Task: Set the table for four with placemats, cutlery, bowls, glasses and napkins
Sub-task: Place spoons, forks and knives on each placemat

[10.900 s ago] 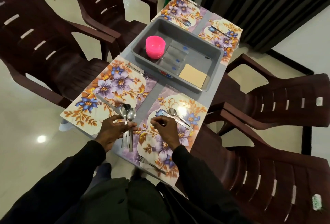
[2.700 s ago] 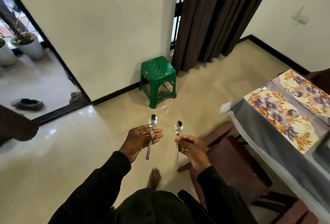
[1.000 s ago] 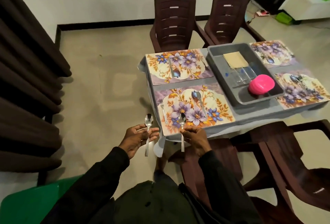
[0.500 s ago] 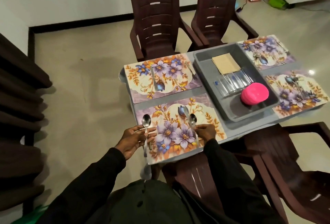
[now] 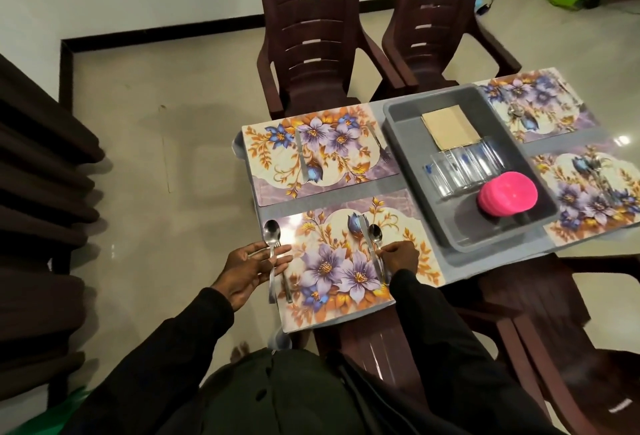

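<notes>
My left hand [image 5: 254, 266] holds a spoon [image 5: 272, 234] over the left edge of the near floral placemat [image 5: 329, 271], above a fork [image 5: 286, 287] that lies there. My right hand [image 5: 400, 256] pinches the handle of a second spoon [image 5: 375, 236], which sits beside a knife [image 5: 363, 226] on the mat's right side. Three more placemats [image 5: 311, 150] [image 5: 540, 105] [image 5: 588, 195] carry cutlery. The grey tub [image 5: 464, 240] holds stacked pink bowls [image 5: 507, 193], glasses [image 5: 464, 167] lying on their sides and tan napkins [image 5: 450, 126].
Two brown plastic chairs [image 5: 308, 36] [image 5: 440, 18] stand at the table's far side. Another chair [image 5: 374, 341] is pushed in right below my arms, and one more [image 5: 571, 365] is at the right. Dark curtains [image 5: 38, 192] hang at the left.
I have stepped closer to the table. My right hand has brought its spoon down beside the knife on the near placemat. My left hand keeps its spoon at the mat's left edge.
</notes>
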